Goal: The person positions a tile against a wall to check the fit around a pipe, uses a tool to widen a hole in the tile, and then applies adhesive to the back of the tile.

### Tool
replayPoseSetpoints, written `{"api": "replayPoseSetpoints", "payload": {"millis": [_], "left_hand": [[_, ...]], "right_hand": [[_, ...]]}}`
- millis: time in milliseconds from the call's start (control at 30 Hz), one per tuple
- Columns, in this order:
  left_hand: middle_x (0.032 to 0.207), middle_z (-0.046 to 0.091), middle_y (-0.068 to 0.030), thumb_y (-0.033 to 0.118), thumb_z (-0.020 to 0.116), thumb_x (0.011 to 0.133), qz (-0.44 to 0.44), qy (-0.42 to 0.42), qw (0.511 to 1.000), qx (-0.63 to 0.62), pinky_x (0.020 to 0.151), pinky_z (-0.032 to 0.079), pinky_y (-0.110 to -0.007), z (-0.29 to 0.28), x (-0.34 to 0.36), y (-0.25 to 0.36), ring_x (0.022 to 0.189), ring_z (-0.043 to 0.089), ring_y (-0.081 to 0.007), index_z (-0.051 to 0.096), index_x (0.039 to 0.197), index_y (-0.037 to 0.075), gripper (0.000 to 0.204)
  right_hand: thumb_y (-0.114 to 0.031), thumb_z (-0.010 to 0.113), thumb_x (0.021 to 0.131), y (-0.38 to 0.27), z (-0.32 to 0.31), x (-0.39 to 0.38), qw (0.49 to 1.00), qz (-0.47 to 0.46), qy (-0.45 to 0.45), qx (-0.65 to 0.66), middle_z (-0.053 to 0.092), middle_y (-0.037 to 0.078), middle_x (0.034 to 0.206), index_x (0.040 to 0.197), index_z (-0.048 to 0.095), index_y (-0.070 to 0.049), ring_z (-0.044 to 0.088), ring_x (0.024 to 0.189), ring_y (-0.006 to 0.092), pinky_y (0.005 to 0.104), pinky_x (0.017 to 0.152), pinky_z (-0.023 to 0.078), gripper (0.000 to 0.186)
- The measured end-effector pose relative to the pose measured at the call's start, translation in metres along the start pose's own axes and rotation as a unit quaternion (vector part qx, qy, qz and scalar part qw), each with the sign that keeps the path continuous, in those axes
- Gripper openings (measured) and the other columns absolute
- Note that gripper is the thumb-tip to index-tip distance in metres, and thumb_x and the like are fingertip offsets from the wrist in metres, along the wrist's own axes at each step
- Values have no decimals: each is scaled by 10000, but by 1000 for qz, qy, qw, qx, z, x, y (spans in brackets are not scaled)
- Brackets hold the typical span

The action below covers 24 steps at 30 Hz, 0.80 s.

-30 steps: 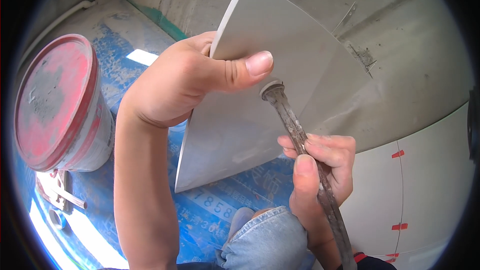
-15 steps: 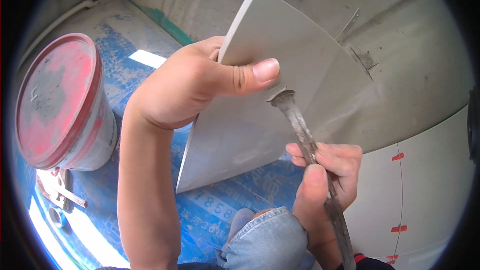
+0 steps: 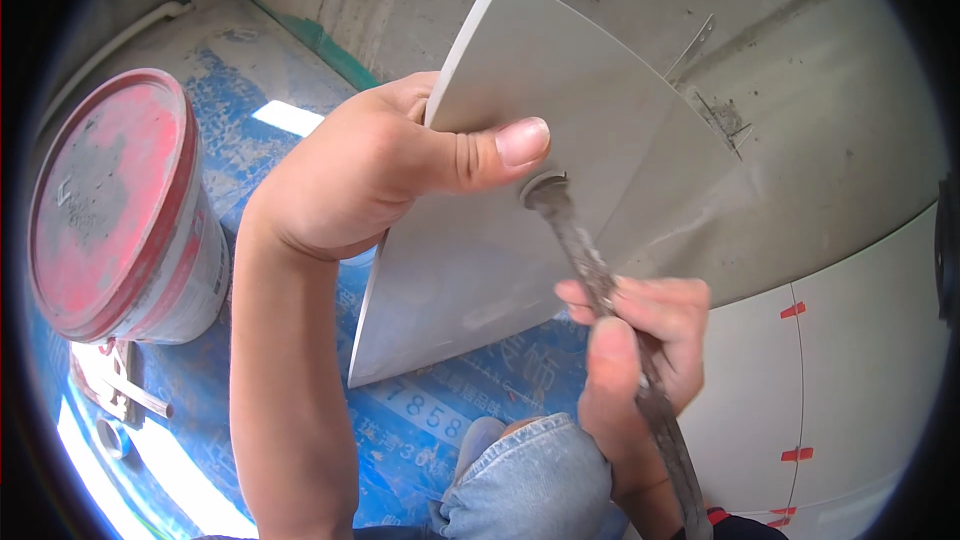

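Note:
A large light-grey tile [image 3: 470, 270] stands tilted in front of me. My left hand [image 3: 370, 165] grips its left edge, with the thumb across the front face and the other fingers hidden behind. In my right hand [image 3: 655, 340] is a long, worn metal bar [image 3: 582, 252] with a flared, rounded end, pinched between thumb and fingers. That end is against or very near the tile face just below my left thumb; whether it touches, I cannot tell. The bar's lower part runs down past my right wrist.
To the left stands a bucket [image 3: 205, 275] with a dirty red lid [image 3: 110, 200]. Blue printed sheeting [image 3: 430, 460] covers the floor. Behind the tile rises a bare concrete wall [image 3: 820, 130]. Pale tiles with red clips [image 3: 797, 455] are at the right. My denim-covered knee [image 3: 530, 480] is below.
The bar and my right hand have shifted slightly left and up, with the rounded end now a little further left on the tile. My left hand keeps its grip.

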<state>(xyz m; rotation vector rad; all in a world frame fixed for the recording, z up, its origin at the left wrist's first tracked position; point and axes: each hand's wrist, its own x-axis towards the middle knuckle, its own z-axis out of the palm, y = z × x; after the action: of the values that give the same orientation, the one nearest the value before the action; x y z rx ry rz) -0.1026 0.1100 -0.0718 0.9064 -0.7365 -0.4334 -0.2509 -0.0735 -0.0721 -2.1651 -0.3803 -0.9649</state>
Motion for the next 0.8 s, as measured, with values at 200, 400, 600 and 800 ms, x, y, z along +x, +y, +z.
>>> {"api": "replayPoseSetpoints", "payload": {"millis": [200, 400, 600, 800], "left_hand": [[1004, 660, -67, 286, 696, 897, -10, -2, 1000, 0, 819, 458, -272, 1, -1, 0, 923, 594, -137, 631, 1132, -29, 399], [975, 638, -42, 320, 778, 808, -23, 23, 999, -22, 831, 426, -284, 1, -3, 1, 915, 554, -153, 643, 1122, -36, 494], [998, 643, -45, 328, 784, 802, -17, 33, 999, -22, 838, 428, -285, 0, -3, 2, 931, 558, -162, 642, 1127, -38, 510], [1009, 647, -58, 318, 780, 806, -19, 30, 999, -21, 847, 436, -290, -2, -1, -2, 927, 566, -168, 639, 1135, -43, 508]], "right_hand": [[11, 607, 876, 7, -6, 1, 997, -54, -16, 47, 441, 159, 1113, 1045, 522, 43, 693, 849, 269, 329, 738, 604, 191], [11, 614, 874, 7, -1, 0, 998, -16, -14, 63, 441, 158, 1115, 1039, 528, 44, 689, 867, 276, 337, 745, 600, 189], [-9, 598, 889, 4, -6, 1, 998, -38, -31, 39, 438, 152, 1106, 1043, 512, 37, 687, 868, 279, 346, 733, 603, 183], [-9, 595, 887, 7, -5, 1, 998, -14, -61, 20, 441, 152, 1101, 1049, 509, 38, 685, 873, 275, 338, 738, 598, 190]]}}
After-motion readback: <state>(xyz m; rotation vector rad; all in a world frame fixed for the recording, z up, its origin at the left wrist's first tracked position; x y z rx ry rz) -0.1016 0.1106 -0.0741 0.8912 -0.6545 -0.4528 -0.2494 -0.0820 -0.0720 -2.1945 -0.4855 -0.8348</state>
